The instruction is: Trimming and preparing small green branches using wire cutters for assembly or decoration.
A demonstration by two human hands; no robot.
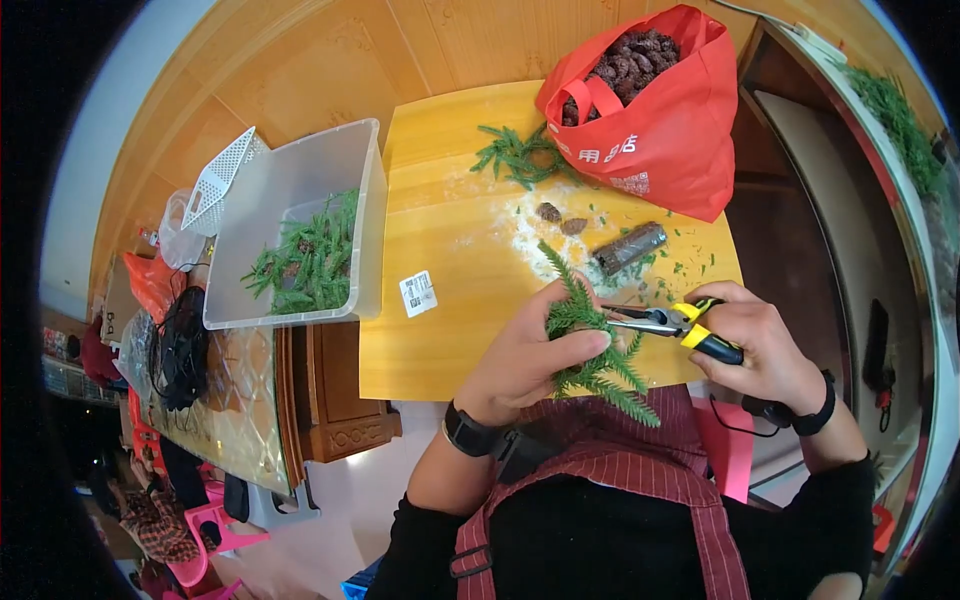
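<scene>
My left hand [545, 345] is closed on a green artificial pine sprig [578, 315], whose needled tips stick out above and below the fingers. In my right hand [755, 340] is a pair of pliers [690, 330] with yellow and black handles. Its long metal jaws reach left to the sprig beside my left thumb; what exactly lies between them is too small to tell. Just beyond my hands, a dark brown roll [630, 248] rests on the yellow table [450, 250]. Two small pine cones [573, 226] lie farther off, among white powder and green bits.
A red bag [660, 140] full of pine cones stands at the table's far right. Another green sprig [520, 155] lies beside it. A clear plastic bin [368, 230] holding green sprigs is at the left, near a white label [418, 293]. A pink stool [727, 450] is beside me.
</scene>
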